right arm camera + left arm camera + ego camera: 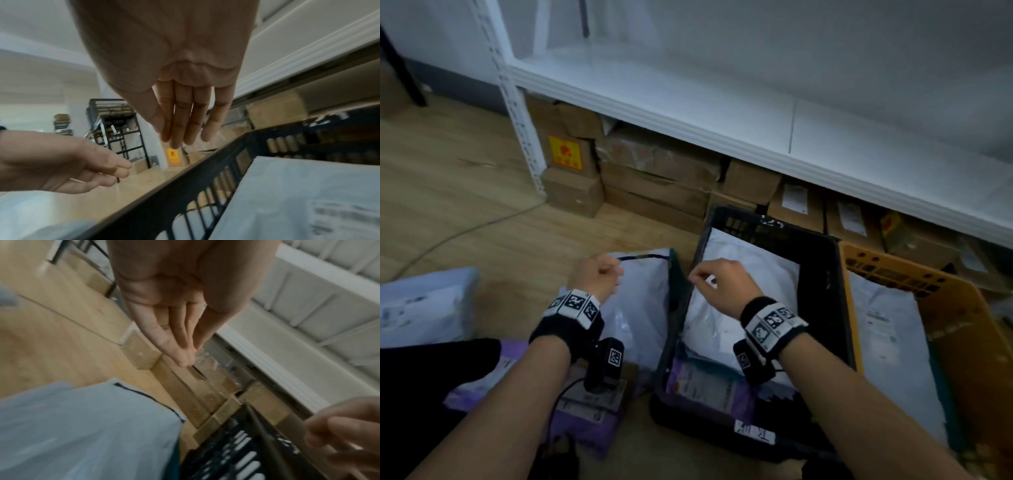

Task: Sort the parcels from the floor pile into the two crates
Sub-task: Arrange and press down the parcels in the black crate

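Observation:
A pale blue-white poly parcel (643,301) (82,434) with a dark edge line lies on the floor against the black crate's (825,274) (205,186) left wall. My left hand (599,274) (189,355) hovers over its far corner, fingers straight and together, holding nothing. My right hand (717,281) (180,136) hangs above the crate's left rim, fingers straight and empty. White parcels (739,274) (308,194) and a purple one (705,383) lie inside the black crate. An orange crate (962,325) to its right holds a white parcel (887,335).
Purple parcels (585,421) lie on the wooden floor under my left arm, and a white parcel (424,308) sits at the left. Cardboard boxes (654,178) are stacked under a low white shelf (722,113) behind the crates. A cable (465,233) crosses the floor.

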The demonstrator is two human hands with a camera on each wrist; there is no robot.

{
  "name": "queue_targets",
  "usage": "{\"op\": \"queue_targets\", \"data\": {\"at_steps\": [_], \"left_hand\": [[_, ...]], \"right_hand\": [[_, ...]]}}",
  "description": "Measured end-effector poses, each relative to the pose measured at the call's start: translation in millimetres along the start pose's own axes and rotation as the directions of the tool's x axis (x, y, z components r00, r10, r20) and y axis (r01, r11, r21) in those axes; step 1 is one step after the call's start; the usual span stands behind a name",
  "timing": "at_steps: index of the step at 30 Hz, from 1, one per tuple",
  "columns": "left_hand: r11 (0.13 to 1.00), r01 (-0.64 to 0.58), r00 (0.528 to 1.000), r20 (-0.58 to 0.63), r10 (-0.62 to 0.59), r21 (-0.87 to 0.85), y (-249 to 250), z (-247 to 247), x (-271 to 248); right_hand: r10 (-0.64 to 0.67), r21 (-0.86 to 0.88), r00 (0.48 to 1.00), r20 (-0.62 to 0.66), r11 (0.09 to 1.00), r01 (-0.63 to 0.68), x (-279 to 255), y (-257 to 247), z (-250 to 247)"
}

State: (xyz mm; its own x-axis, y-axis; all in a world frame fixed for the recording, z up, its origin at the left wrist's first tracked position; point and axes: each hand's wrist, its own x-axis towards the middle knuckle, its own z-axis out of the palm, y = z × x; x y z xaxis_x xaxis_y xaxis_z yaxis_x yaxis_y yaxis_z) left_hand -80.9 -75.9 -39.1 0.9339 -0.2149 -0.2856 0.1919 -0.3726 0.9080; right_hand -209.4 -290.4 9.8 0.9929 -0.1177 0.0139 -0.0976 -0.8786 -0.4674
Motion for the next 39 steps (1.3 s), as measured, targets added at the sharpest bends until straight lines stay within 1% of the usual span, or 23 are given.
{"op": "queue_targets", "data": {"at_steps": [2,3,4,6,7,9,10,12,13,15,18,19,21,25,28,30,31,32,34,37,39], "left_hand": [[0.995,0.078,0.996,-0.036,-0.076,0.055,-31,-9,14],[0.988,0.104,0.995,-0.022,-0.102,0.114,-47,-9,20],[0.97,0.112,0.993,0.01,-0.117,0.215,-61,-6,25],[0.887,0.092,0.982,0.107,-0.156,0.452,-84,6,29],[0.845,0.088,0.971,0.144,-0.19,0.527,-94,14,31],[0.754,0.112,0.949,0.156,-0.274,0.647,-110,33,35],[0.69,0.124,0.94,0.137,-0.311,0.713,-116,43,38],[0.559,0.107,0.941,0.099,-0.325,0.822,-127,63,47],[0.524,0.111,0.946,0.073,-0.317,0.844,-132,72,52],[0.482,0.141,0.942,0.033,-0.334,0.865,-137,87,60],[0.39,0.107,0.95,0.021,-0.31,0.914,-145,100,67],[0.385,0.121,0.952,0.003,-0.308,0.915,-148,103,68],[0.4,0.15,0.959,-0.035,-0.282,0.904,-154,107,65],[0.486,0.204,0.962,-0.082,-0.261,0.85,-152,110,57],[0.52,0.202,0.967,-0.084,-0.241,0.83,-155,107,61],[0.631,0.239,0.968,-0.129,-0.217,0.738,-156,103,66],[0.68,0.267,0.962,-0.149,-0.228,0.683,-155,102,67],[0.701,0.285,0.957,-0.157,-0.242,0.654,-155,101,70],[0.676,0.283,0.956,-0.147,-0.253,0.68,-153,103,74],[0.579,0.247,0.957,-0.101,-0.272,0.778,-153,111,83],[0.55,0.225,0.961,-0.088,-0.264,0.805,-153,112,90]], "right_hand": [[-0.074,-0.036,0.996,0.05,0.996,0.076,14,-11,22],[-0.098,-0.056,0.992,0.08,0.993,0.103,20,-14,31],[-0.116,-0.075,0.987,0.115,0.989,0.125,26,-14,39],[-0.152,-0.11,0.972,0.179,0.979,0.173,35,-11,54],[-0.171,-0.135,0.965,0.2,0.97,0.2,39,-8,61],[-0.202,-0.2,0.955,0.216,0.949,0.246,45,-3,74],[-0.212,-0.225,0.954,0.212,0.939,0.259,46,0,80],[-0.22,-0.234,0.958,0.183,0.937,0.26,46,2,89],[-0.223,-0.223,0.961,0.164,0.941,0.256,46,3,91],[-0.229,-0.185,0.966,0.123,0.951,0.249,45,3,94],[-0.241,-0.146,0.968,0.065,0.958,0.248,43,4,95],[-0.245,-0.142,0.968,0.055,0.958,0.25,43,4,95],[-0.253,-0.138,0.967,0.04,0.957,0.256,44,5,97],[-0.263,-0.129,0.965,0.007,0.956,0.262,43,7,99],[-0.261,-0.126,0.965,-0.002,0.958,0.259,43,6,100],[-0.257,-0.131,0.966,-0.003,0.958,0.255,43,6,100],[-0.257,-0.131,0.967,-0.004,0.958,0.254,43,6,100],[-0.258,-0.128,0.966,-0.01,0.958,0.255,43,6,101],[-0.265,-0.121,0.964,-0.029,0.958,0.26,43,7,101],[-0.275,-0.12,0.96,-0.047,0.956,0.268,43,8,103],[-0.282,-0.109,0.957,-0.068,0.956,0.274,44,9,104]]}}
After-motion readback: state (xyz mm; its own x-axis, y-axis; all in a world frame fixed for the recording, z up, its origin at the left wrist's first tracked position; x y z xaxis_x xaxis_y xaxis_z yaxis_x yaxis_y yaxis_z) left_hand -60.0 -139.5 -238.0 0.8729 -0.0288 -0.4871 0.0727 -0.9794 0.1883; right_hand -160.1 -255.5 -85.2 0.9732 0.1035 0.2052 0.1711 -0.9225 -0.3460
